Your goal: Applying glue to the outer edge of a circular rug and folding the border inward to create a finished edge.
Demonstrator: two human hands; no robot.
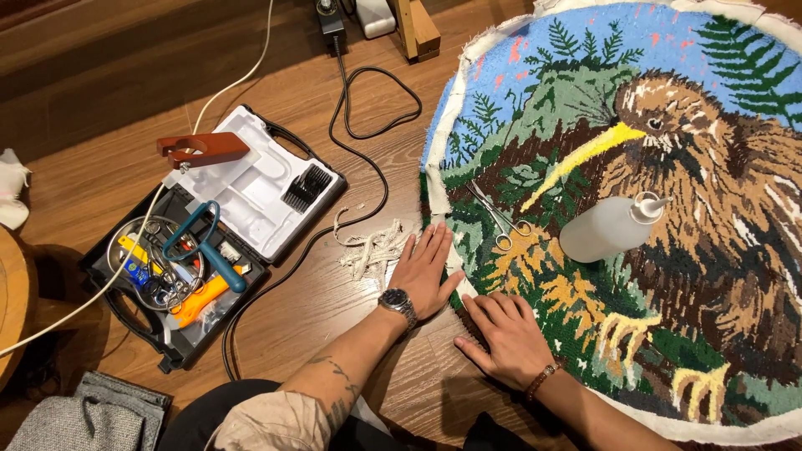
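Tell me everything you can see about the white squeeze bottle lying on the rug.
The squeeze bottle looks like soft, translucent white plastic, with a rounded cylindrical body and a white nozzle cap. It lies on its side on the round tufted bird rug, nozzle toward the upper right, over the brown bird's chest just below the yellow beak. Only the rug touches it. Small scissors lie apart to its left, and both hands, left hand and right hand, press the rug's edge well below it. Its fill level cannot be told.

Wooden floor [100,108] under round bird rug [668,250], open tool case [209,234], black cable [368,108].
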